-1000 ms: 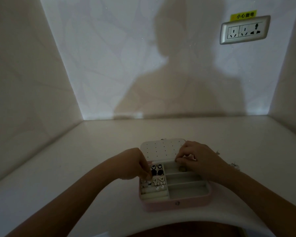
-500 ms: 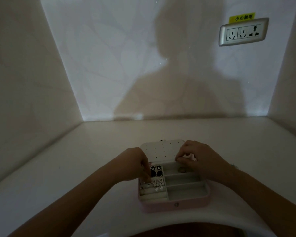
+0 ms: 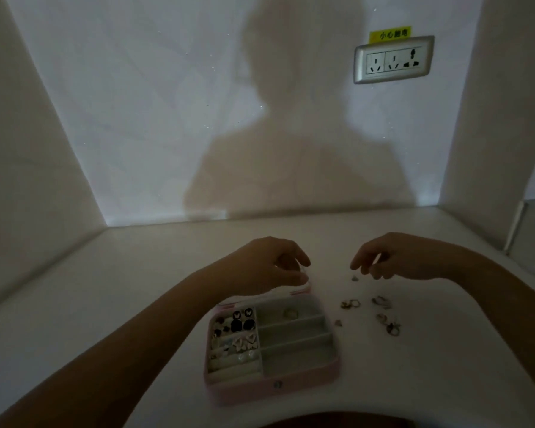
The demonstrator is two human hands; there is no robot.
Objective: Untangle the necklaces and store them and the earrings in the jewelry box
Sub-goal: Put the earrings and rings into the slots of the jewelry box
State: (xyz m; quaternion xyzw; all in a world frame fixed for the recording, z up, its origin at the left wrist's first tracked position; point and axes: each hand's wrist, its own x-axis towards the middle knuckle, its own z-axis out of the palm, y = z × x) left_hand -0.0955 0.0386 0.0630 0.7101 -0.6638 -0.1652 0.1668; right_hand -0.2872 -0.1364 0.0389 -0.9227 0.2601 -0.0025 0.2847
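The pink jewelry box lies open in front of me. Its left compartments hold several earrings, black ones and white ones, and one small piece lies in the top right compartment. My left hand covers the raised lid, fingers and thumb curled round its top edge. My right hand hovers to the right of the box with loosely curled fingers pointing down and holds nothing. A small earring lies just under its fingertips. More loose jewelry is scattered on the table nearer to me.
The white table sits in an alcove with walls on the left, back and right. A wall socket with a yellow label is high on the back wall. The table's curved front edge runs just below the box.
My left hand has gone from the earring compartments up to the lid. My right hand has left the lid and moved right, over the loose pieces on the table.
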